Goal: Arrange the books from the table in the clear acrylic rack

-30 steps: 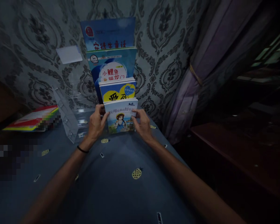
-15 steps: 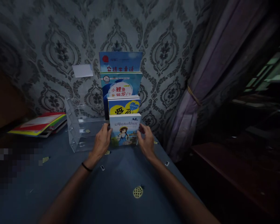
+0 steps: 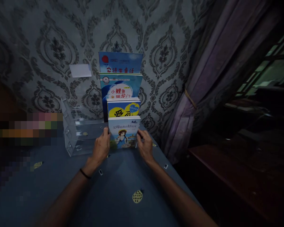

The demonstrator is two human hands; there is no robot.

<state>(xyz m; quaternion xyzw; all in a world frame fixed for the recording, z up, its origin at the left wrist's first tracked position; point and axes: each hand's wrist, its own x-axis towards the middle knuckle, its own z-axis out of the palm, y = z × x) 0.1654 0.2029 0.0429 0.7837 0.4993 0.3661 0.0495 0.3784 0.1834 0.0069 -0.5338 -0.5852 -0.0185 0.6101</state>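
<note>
My left hand [image 3: 101, 145] and my right hand [image 3: 144, 144] grip the two side edges of a small book [image 3: 123, 134], whose cover has a girl in a yellow hat. It stands almost upright in the front tier of a clear acrylic rack [image 3: 72, 135]. Behind it, rising in steps, are a yellow and blue book [image 3: 123, 109], a teal book with a white oval [image 3: 121, 85], and a blue book with red lettering [image 3: 120, 62]. A black band circles my left wrist. The left part of the rack holds no books.
A blue cloth with pineapple prints [image 3: 118, 189] covers the table. A white card [image 3: 80, 70] is at the rack's upper left. Patterned wallpaper [image 3: 59, 53] rises behind; a tied curtain [image 3: 177, 126] hangs to the right. The far left is pixelated.
The whole view has shifted slightly, so the rack and books appear a little further left. Both hands stay at the front book's edges, with only a slight change in the fingers.
</note>
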